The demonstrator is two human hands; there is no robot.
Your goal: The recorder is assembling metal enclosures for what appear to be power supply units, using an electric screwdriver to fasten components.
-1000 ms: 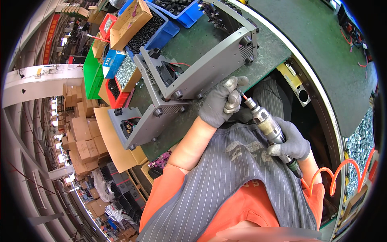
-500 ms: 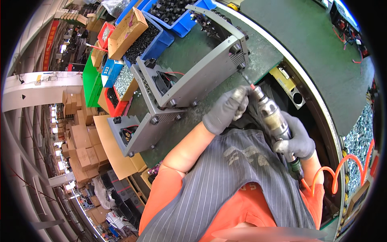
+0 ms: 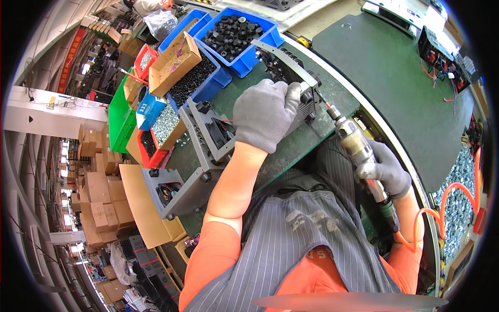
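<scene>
My right hand (image 3: 387, 169), in a grey glove, wraps round the body of an air screwdriver (image 3: 356, 145). An orange coiled hose runs from its rear end. The tool's thin bit points up and left at the end of a grey metal case (image 3: 299, 117), close to a black round foot (image 3: 306, 97); whether it touches a screw is too small to tell. My left hand (image 3: 265, 114), also gloved, is closed over the upper side of that case, fingertips beside the foot. It hides much of the side panel. A second grey case (image 3: 189, 192) stands nearer on the left.
Blue bins (image 3: 244, 65) with black round feet and dark screws stand at the far left. Beside them are a wooden box (image 3: 174, 62), a red bin (image 3: 150, 151) and a green bin (image 3: 120, 112). Curved rail (image 3: 387, 132) borders the bench; wired parts (image 3: 442, 60) lie far right.
My left hand has moved up and left from beside the screwdriver's tip onto the case. The case end sits lower in view, and the screwdriver has shifted slightly down and right.
</scene>
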